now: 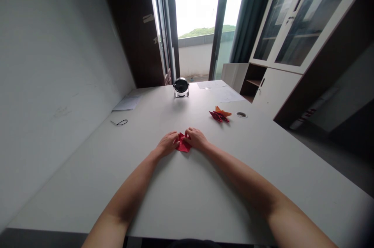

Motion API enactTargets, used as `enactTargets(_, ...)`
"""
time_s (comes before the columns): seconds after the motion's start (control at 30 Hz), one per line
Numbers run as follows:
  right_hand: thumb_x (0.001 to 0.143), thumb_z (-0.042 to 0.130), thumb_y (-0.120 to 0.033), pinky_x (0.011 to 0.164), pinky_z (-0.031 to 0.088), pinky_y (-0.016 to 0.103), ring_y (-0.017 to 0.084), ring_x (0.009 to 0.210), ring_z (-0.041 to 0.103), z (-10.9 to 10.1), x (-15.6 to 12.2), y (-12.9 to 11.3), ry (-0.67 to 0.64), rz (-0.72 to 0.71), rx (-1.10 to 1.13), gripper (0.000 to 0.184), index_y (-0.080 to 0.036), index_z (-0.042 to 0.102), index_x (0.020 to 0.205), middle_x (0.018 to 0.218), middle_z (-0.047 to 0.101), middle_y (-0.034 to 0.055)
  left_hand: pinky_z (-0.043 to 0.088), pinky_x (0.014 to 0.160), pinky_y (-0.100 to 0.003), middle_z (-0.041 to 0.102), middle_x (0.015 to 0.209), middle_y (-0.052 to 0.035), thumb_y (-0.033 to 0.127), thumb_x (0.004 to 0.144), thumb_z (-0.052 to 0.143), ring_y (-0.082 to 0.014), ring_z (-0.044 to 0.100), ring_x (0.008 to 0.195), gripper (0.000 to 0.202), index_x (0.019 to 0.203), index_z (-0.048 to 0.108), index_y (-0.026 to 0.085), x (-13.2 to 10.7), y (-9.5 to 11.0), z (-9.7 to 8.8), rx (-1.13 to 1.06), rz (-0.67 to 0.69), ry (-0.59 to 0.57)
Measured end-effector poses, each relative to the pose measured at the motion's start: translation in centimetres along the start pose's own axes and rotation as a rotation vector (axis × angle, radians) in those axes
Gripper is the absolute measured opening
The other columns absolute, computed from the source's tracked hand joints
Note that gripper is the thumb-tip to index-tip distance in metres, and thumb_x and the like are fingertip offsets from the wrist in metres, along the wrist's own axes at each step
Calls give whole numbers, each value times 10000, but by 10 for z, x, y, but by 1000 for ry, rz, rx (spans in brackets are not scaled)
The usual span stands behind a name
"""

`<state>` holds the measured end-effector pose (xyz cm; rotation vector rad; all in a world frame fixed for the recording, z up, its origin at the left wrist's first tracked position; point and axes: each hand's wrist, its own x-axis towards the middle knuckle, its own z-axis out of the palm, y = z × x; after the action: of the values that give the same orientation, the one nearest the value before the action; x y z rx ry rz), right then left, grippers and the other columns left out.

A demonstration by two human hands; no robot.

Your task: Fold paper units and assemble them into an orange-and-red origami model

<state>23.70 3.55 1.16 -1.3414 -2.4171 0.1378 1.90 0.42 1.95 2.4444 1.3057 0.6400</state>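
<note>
A red sheet of folded paper [184, 146] lies on the white table between my two hands. At its left side my left hand [168, 143] is closed on the edge, thumb on top and fingers curled. My right hand [196, 138] grips the upper right part, its thumb pressing on the paper near the middle. The fingertips cover parts of the folds. Farther back to the right rest several folded paper pieces [220, 115], red and orange, grouped together and touched by neither hand.
The white table [140, 193] meets a wall on its left. A small round black-and-silver device [181, 87] stands at the back. White papers [229, 94] lie back right, another sheet [127, 102] back left. A black cable loop [119, 122] and a cable hole [241, 115] flank the middle.
</note>
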Motion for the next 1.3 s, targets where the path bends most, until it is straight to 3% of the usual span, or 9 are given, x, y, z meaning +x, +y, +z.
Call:
enactTargets(0.13,924,629,-447,893,394,302,207,989,584,-2,-1,-2,-3,-4,21,280,-204,683,1052,1012,653,76,441,1108,-389,672,1224,-57,242,849,632,-236,546,1268,202,1051,648,251,-1,-4,2,35,-14,59)
enactTargets(0.23,908,649,-451,911,396,314,219,1013,570,-4,-2,-3,-14,-9,11,299,-204,687,1073,1025,647,83,387,1161,-418,574,1398,-73,232,831,656,-240,476,1346,444,1269,586,250,0,-10,4,80,-9,90)
enactTargets(0.3,900,655,-463,917,398,321,223,1014,563,-4,-2,-4,-11,-17,-2,317,-204,686,1078,1029,643,86,334,1199,-436,490,1496,-60,228,848,637,-242,399,1416,492,1334,568,266,1,-14,6,114,2,59)
enactTargets(0.4,896,656,-482,919,400,326,227,1013,552,-3,-2,-4,-1,-26,-14,329,-204,683,1070,1038,635,89,298,1221,-440,454,1535,-27,240,883,595,-244,325,1469,434,1315,614,285,2,-19,9,151,15,-18)
enactTargets(0.53,914,635,-452,917,398,326,229,1031,537,1,0,2,23,-11,-17,279,-219,690,1057,1065,629,87,291,1224,-419,519,1489,-11,275,916,548,-236,328,1470,417,1326,621,287,3,-23,11,152,33,-32)
enactTargets(0.8,958,573,-364,916,389,333,239,1057,529,0,5,26,72,187,-72,205,-215,696,1026,1114,628,102,300,1207,-404,542,1471,6,316,938,508,-243,363,1452,419,1342,613,288,2,-22,11,164,20,-44)
enactTargets(0.93,993,511,-376,932,378,338,235,1051,535,1,2,19,78,146,-83,245,-214,693,1012,1100,638,105,290,1212,-381,540,1473,8,316,935,520,-231,364,1453,422,1346,610,293,1,-23,10,163,8,-40)
enactTargets(1.1,923,620,-474,959,364,334,242,1096,518,5,0,4,34,17,-35,299,-233,687,1088,1139,635,90,284,1213,-396,530,1483,-12,352,933,548,-245,363,1454,442,1367,594,286,1,-26,11,156,8,-33)
enactTargets(1.3,976,535,-338,912,361,320,232,1064,525,0,2,18,50,130,-55,216,-224,696,1066,1137,633,93,267,1216,-423,465,1535,-21,426,938,549,-268,326,1470,509,1423,546,271,3,-29,11,159,1,-91)
